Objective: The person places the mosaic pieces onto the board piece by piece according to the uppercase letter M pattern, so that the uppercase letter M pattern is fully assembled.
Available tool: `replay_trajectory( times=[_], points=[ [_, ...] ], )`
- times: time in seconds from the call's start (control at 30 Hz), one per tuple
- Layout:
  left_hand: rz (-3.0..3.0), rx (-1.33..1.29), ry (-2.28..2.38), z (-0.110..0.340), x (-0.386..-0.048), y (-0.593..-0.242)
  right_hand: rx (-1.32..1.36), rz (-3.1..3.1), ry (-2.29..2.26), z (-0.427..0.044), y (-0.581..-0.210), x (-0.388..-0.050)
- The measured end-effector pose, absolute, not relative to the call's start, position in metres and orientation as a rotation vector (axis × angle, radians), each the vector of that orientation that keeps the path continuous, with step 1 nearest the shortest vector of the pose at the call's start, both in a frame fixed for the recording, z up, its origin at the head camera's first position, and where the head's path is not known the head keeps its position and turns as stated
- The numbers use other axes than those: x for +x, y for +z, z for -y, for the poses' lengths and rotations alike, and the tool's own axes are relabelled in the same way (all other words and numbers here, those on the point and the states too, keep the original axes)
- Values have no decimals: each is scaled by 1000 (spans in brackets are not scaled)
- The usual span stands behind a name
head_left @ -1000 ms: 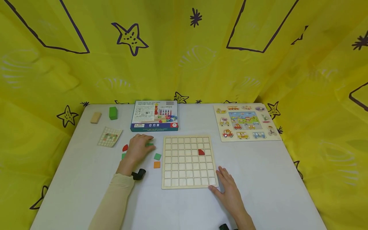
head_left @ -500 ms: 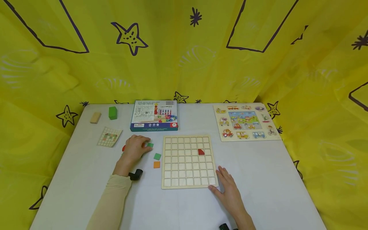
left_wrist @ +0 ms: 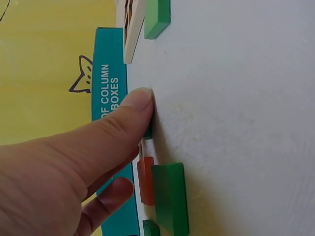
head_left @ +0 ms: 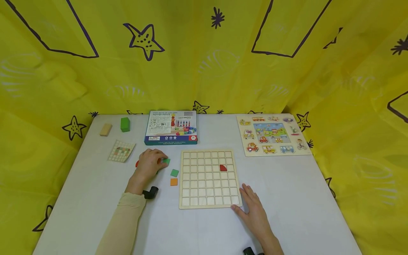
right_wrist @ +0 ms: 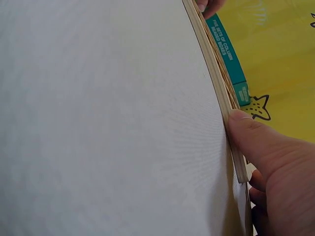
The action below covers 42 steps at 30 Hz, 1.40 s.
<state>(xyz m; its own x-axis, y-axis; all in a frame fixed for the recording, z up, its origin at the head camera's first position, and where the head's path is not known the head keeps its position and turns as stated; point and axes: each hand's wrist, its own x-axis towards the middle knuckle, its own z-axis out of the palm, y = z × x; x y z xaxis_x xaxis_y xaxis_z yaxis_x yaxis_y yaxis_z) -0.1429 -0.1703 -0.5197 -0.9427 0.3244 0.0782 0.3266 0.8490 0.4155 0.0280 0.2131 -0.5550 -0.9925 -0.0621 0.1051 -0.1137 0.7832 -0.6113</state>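
My left hand (head_left: 148,166) pinches a small green square tile (head_left: 166,161) between thumb and fingers, left of the wooden grid board (head_left: 209,184). In the left wrist view the thumb covers most of that tile. Close to this hand lie another green tile (left_wrist: 170,199) and a red piece (left_wrist: 145,181), partly hidden from the head view. A green tile (head_left: 174,173) and an orange tile (head_left: 173,182) lie between hand and board. One red quarter-round piece (head_left: 223,168) sits in a board cell. My right hand (head_left: 254,212) rests with extended fingers against the board's near right corner.
A pattern card (head_left: 121,151) lies at left, below a green block (head_left: 125,125) and a plain wooden block (head_left: 106,130). The bead-set box (head_left: 171,128) stands behind the board. A vehicle picture puzzle (head_left: 274,136) lies at back right. Yellow curtains border the table.
My left hand has drawn slightly left, and its thumb and fingers have closed on the green tile. The right hand and the board have stayed in place.
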Motion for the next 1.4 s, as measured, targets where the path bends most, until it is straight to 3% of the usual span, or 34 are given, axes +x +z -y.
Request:
replay_trajectory(
  times=[0.6,1.4],
  points=[
    [3050,-479,-771,161,-143,-513,131,2904,1024,-213,-553,27],
    [3087,-558,-753,116,-147,-497,128,2898,1031,-214,-555,28]
  ],
)
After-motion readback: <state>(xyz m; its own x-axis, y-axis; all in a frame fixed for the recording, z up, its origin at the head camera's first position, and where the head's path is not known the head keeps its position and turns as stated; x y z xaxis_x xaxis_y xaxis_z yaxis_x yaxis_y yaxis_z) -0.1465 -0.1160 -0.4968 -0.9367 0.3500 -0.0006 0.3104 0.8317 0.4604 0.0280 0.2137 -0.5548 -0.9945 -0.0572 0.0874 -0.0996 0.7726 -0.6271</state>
